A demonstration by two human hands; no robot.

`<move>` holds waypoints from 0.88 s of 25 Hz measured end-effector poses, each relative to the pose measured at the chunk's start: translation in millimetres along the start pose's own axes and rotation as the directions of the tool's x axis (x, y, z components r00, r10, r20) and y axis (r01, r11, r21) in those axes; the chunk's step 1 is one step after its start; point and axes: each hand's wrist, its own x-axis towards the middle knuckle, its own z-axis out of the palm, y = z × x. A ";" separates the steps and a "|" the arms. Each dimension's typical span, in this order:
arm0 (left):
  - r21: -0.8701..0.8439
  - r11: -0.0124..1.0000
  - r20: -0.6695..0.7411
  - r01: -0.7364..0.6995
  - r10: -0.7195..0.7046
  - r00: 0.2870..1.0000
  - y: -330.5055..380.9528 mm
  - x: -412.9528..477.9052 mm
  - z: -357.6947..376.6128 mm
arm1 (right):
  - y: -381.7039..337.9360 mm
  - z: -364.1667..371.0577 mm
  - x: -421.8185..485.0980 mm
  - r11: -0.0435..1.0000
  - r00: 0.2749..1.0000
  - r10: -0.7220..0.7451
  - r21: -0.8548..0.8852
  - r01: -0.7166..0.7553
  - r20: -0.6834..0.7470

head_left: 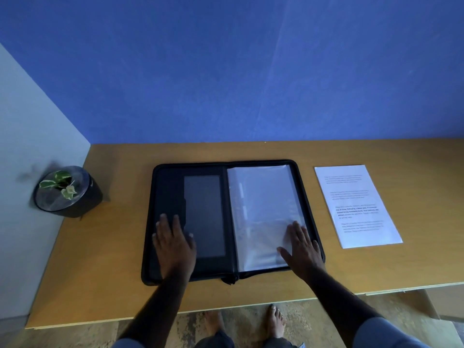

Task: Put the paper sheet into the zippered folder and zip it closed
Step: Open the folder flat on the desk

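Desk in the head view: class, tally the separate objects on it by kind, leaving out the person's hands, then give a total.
Zippered folder: 1
Paper sheet: 1
Potted plant: 1
Total: 3

Zippered folder (168,192) lies open flat on wooden table (120,234), spine running front to back. Its L half is black w/ a grey panel (203,212); its R half holds clear sleeves (263,204). L hand (174,243) rests flat, fingers straight, on folder's L half near the front corner. R hand (302,249) rests flat on the sleeves at folder's front R corner, fingers spread. Zip pull (231,279) sits at folder's front edge by the spine. Paper sheet (356,204), printed txt up, lies flat just R of folder, not touching. Plant pot (67,194) stands well L of folder. Blue wall (226,71) rises behind folder. Bare feet (276,320) on the floor, nearer than folder's front edge.
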 end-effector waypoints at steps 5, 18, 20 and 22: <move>0.085 0.984 0.077 -0.160 0.153 0.985 3.8 -11.8 34.2 | -3.5 -4.5 -3.6 1.000 0.999 0.027 0.000 -0.027 0.037; 0.101 0.965 0.121 -0.241 0.229 0.966 7.0 -17.5 29.5 | -8.8 -7.8 -19.3 0.998 0.998 0.057 -0.018 -0.056 0.013; 0.089 0.948 0.154 -0.304 0.289 0.945 27.9 -14.2 34.0 | -8.0 -7.7 -19.2 0.999 0.999 0.047 -0.023 -0.046 0.001; 0.088 0.920 0.190 -0.383 0.362 0.913 53.9 -7.5 42.8 | -5.4 -9.2 -17.7 0.999 1.000 0.030 -0.031 -0.030 -0.003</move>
